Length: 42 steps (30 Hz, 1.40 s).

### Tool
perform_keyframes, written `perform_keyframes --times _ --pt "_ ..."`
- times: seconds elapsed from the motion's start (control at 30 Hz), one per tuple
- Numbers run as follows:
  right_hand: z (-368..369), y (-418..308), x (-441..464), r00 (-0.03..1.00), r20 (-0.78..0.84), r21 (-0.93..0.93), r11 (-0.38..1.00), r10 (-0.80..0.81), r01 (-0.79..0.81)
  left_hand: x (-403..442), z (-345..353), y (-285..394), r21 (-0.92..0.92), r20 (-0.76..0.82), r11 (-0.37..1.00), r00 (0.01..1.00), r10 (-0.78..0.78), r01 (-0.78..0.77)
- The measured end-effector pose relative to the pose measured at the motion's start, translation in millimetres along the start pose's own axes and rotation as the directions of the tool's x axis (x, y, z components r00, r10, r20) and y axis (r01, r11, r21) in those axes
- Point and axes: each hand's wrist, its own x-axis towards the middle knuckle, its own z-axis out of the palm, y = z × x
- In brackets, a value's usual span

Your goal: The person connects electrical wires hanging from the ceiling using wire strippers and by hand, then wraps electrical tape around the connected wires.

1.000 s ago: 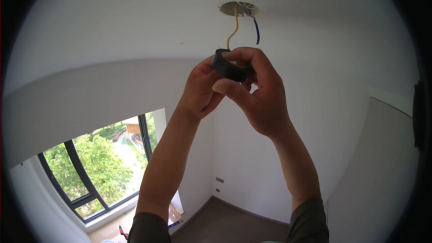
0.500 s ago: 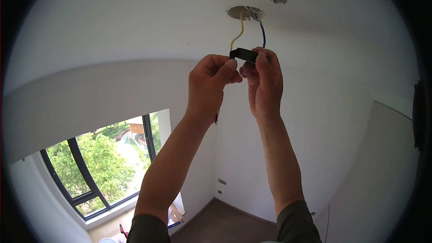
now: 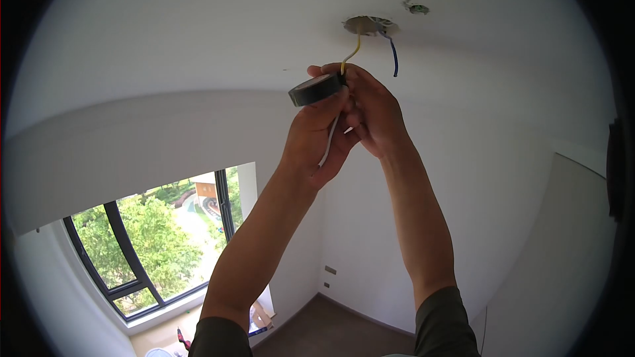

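Observation:
A roll of black electrical tape [image 3: 309,92] is tilted just left of a yellow wire [image 3: 351,52] that hangs from the ceiling hole [image 3: 364,25]. My left hand [image 3: 316,131] is closed below the roll, its thumb pressed at the wire's lower end, where black tape shows. A white wire [image 3: 329,142] runs down across my left palm. My right hand [image 3: 376,109] comes in from the right, its fingers reaching behind the wire to the roll's far edge. The exact grip of the fingertips is partly hidden. To the right hangs a blue wire [image 3: 395,59], touched by neither hand.
A smaller ragged hole [image 3: 417,8] is in the ceiling beside the large one. At lower left is a dark-framed window [image 3: 135,261] with trees outside. Wall sockets [image 3: 330,270] sit low near the corner, above the brown floor [image 3: 324,330].
The tape roll has gone from the right of the yellow wire to its left. My right hand has moved left, with its fingers now behind the wire. The blue wire's end is now exposed.

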Motion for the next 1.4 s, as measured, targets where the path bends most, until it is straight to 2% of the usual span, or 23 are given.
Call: perform_keyframes --times 0.1,0.13,0.17,0.2,0.27,0.33,0.4,0.47,0.5,0.63,0.67,0.73,0.8,0.87,0.93,0.97,1.13,1.2,1.23,1.27,1.3,1.33,1.4 --pt "1.9 2.0 -14.7 0.996 0.008 0.055 0.995 0.088 -0.088 0.0 7.3 -2.5 0.015 0.003 0.999 0.999 0.046 -0.046" --pt "8.9 8.9 -23.8 0.982 -0.104 -0.21 0.969 -0.157 0.133 0.9 10.7 -3.4 0.094 -0.1 0.99 0.988 0.116 -0.107" --pt "12.5 13.1 -29.9 0.9 -0.142 -0.477 0.826 -0.412 0.302 2.0 12.7 -3.8 0.178 -0.195 0.971 0.961 0.195 -0.161" --pt "8.4 12.2 -34.0 0.711 0.1 -0.77 0.398 -0.696 0.498 3.0 7.9 -5.1 0.177 -0.193 0.971 0.962 0.195 -0.162" --pt "20.5 -6.4 -56.0 0.632 0.353 -0.805 0.12 -0.69 0.581 3.6 -8.1 -7.9 0.247 -0.157 0.947 0.956 0.246 -0.203" --pt "27.1 -6.9 -58.7 0.618 0.42 -0.772 0.097 -0.665 0.628 1.2 -8.0 -7.2 0.249 -0.132 0.948 0.962 0.238 -0.2" --pt "36.2 -15.3 -68.0 0.841 0.277 -0.823 0.338 -0.464 0.457 -4.0 -8.5 -0.8 0.356 0.027 0.911 0.977 0.212 -0.207" --pt "30.8 -20.8 -67.3 0.793 0.282 -0.867 0.211 -0.539 0.452 0.8 -0.6 -1.8 0.204 -0.048 0.968 0.986 0.158 -0.145" --pt "24.0 -21.1 -66.6 0.746 0.311 -0.874 0.131 -0.589 0.467 3.4 -2.2 1.8 0.318 0.094 0.926 0.979 0.182 -0.203" --pt "-11.3 -12.6 -67.0 0.645 0.356 -0.87 0.012 -0.676 0.492 14.3 -5.1 27.0 0.32 0.149 0.947 0.989 -0.008 -0.04" --pt "-19.5 -9.9 -68.6 0.648 0.349 -0.875 0.013 -0.677 0.484 19.1 0.7 28.4 0.382 0.147 0.924 0.988 -0.052 -0.009" --pt "-24.9 -4.3 -70.8 0.701 0.146 -0.831 0.298 -0.698 0.47 24.0 16.5 28.8 0.53 0.041 0.848 0.999 -0.004 -0.019" --pt "-32.7 0.1 -68.9 0.683 0.146 -0.86 0.249 -0.716 0.445 34.6 17.1 32.1 0.762 0.05 0.646 0.999 0.013 -0.047" --pt "-46.2 8.5 -60.5 0.531 0.2 -0.888 0.076 -0.824 0.453 37.0 21.7 32.9 0.8 0.024 0.599 0.999 0.029 -0.037" --pt "-47.7 11.7 -59.0 0.517 0.186 -0.904 0.061 -0.836 0.424 30.5 32.8 36.8 0.915 -0.014 0.402 0.996 0.09 -0.024" --pt "-48.5 13.5 -56.9 0.501 0.182 -0.915 0.041 -0.846 0.401 28.6 38.2 38.7 0.917 -0.014 0.397 0.996 0.09 -0.023" --pt "-41.4 22.9 -46.0 0.607 -0.051 -0.865 0.339 -0.793 0.37 23.5 46.7 48.2 0.949 -0.029 0.316 0.997 0.065 0.006" --pt "-40.7 23.7 -40.1 0.765 -0.204 -0.698 0.639 -0.611 0.324 25.3 44.0 47.4 0.971 0.022 0.234 0.996 0.082 -0.041" --pt "-41.8 22.6 -34.7 0.869 -0.221 -0.503 0.815 -0.443 0.287 25.3 42.3 46.4 0.984 0.063 0.158 0.994 0.09 -0.077" --pt "-43.8 20.1 -34.0 0.959 -0.21 -0.329 0.938 -0.188 0.112 27.6 41.6 47.7 0.985 0.066 0.154 0.994 0.091 -0.08" --pt "-39.5 12.2 -35.0 0.986 -0.15 -0.152 0.983 0.076 -0.099 30.1 40.5 49.7 0.974 0.061 0.217 0.997 0.052 -0.071" --pt "-41.4 9.1 -34.0 0.973 -0.039 -0.167 0.958 0.229 -0.232 31.3 38.3 51.3 0.959 0.055 0.279 0.998 0.009 -0.056" --pt "-45.8 9.1 -35.0 0.958 0.044 -0.18 0.946 0.283 -0.271 34.2 30.9 53.3 0.949 0.064 0.311 0.998 -0.018 -0.056"
